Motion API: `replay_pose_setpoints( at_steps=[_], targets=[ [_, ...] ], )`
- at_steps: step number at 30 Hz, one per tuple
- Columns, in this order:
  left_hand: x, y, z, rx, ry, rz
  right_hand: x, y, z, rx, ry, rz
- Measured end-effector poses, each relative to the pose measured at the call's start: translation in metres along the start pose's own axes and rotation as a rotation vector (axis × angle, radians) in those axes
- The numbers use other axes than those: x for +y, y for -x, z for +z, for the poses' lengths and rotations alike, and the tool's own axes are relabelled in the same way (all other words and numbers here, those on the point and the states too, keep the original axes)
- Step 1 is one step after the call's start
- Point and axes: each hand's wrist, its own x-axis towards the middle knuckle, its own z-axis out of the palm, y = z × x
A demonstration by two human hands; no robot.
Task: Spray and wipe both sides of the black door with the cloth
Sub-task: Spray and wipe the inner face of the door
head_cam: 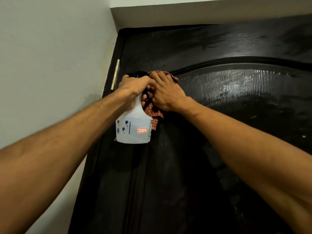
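Note:
The black door (211, 132) fills the right and middle of the view, with a raised arched panel and wet streaks on its upper part. My left hand (135, 86) grips the neck of a white spray bottle (133, 129) with a black head, held up near the door's upper left. My right hand (167, 93) holds a reddish checked cloth (156, 114) against the door, right beside the bottle. Part of the cloth hangs below my right hand.
A pale wall (50, 65) stands to the left of the door. A brass hinge (115, 75) sits on the door's left edge. The black door frame (94, 157) runs down beside it, and a light lintel (185, 14) spans above.

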Motion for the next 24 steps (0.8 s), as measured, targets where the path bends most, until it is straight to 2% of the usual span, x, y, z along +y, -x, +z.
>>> replay_pose_setpoints(
  at_steps=[11,24],
  targets=[
    [0.031,0.001,0.049,-0.067,-0.103,0.063,0.07,0.031,-0.01,0.167,0.146,0.145],
    [0.063,0.026,0.138,-0.173,-0.046,0.089,0.177,0.103,-0.057,0.09,0.163,0.333]
  ],
)
